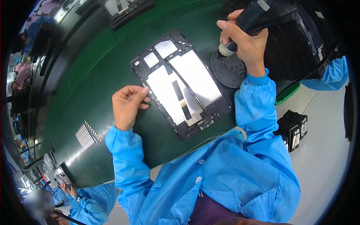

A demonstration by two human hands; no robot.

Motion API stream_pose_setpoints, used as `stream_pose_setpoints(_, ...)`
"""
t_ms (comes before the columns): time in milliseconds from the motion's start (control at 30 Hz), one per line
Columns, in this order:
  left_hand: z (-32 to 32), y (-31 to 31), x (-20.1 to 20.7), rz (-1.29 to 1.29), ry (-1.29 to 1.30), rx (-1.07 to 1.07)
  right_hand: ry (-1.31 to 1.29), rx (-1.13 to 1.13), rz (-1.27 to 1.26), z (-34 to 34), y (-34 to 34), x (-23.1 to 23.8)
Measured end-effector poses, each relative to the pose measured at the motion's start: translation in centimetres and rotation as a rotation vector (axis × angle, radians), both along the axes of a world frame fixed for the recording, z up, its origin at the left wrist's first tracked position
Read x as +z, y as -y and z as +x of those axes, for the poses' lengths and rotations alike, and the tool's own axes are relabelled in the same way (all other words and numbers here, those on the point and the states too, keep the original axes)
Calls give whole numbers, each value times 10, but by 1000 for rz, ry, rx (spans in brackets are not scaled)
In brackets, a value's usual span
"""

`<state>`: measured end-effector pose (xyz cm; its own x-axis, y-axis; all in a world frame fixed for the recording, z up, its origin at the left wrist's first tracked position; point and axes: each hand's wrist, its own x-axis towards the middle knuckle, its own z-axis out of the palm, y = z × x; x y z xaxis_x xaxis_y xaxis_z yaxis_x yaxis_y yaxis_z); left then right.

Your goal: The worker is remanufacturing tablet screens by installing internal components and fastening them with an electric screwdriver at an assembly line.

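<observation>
An opened tablet (200,77) lies tilted on the green work mat (86,101), its silver battery panels and black frame facing up. The thumb and fingers of my left hand (129,103) are closed in a pinch at the tablet's left edge. My right hand (251,45) grips a black electric screwdriver (255,18) beyond the tablet's right side. The screwdriver's pale nose points down at a round black screw tray (229,71) full of small holes; its bit is hidden.
Thin metal strips (85,135) lie left on the mat. Another device (122,11) sits at the far edge. Black racked panels (296,41) stand right, above a green bin (288,93). Dark stacks (293,129) rest lower right. A co-worker's sleeve (90,204) shows lower left.
</observation>
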<state>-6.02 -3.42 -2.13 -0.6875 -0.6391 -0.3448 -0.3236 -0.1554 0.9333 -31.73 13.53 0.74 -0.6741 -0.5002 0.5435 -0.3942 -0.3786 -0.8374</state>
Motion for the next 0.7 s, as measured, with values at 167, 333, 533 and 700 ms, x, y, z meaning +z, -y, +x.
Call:
stream_pose_setpoints(167, 11, 5, 0, 102, 67, -152, -14, -122, 0, 14, 1, 21)
stream_pose_setpoints(333, 4, -2, 2, 118, 25, -146, -129, 253, -88, 44, 26, 53)
stream_pose_setpoints(533, 5, -5, 0, 111, 10, -165, -239, 802, -858, 95, 131, 36)
stream_pose_setpoints(700, 4, -7, 2, 77, 8, -166, 8, 472, 48, 117, 110, 35)
